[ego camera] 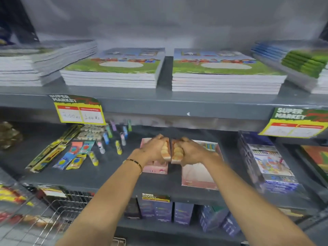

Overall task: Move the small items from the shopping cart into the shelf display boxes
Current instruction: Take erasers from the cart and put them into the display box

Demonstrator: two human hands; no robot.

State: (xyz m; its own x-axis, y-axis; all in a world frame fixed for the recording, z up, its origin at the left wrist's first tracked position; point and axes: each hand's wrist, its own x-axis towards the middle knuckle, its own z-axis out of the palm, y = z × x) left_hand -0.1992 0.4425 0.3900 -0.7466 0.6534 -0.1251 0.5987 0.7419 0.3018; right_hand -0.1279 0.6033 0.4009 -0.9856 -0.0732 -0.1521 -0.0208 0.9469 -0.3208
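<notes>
Currently left hand [154, 148] and right hand [190, 152] each clench a small orange pack [175, 152], pressed together above the pink display boxes [156, 166] on the middle shelf [113, 176]. Risk — packs slip or miss the box; view's blurred, openings unclear.

My left hand [154, 148] and right hand [190, 152] cover most of the two small orange-and-white packs [171, 151] they grip, so I cannot read the packs or tell what they are, and the pink display box [156, 166] under the left hand shows only its front wall. The handwriting on the price tag [80, 112] is too blurred to read with confidence, and the shopping cart [44, 215] is cut off by the lower left edge, its contents smeared. The book stack [319, 71] at far right runs out of view.
</notes>
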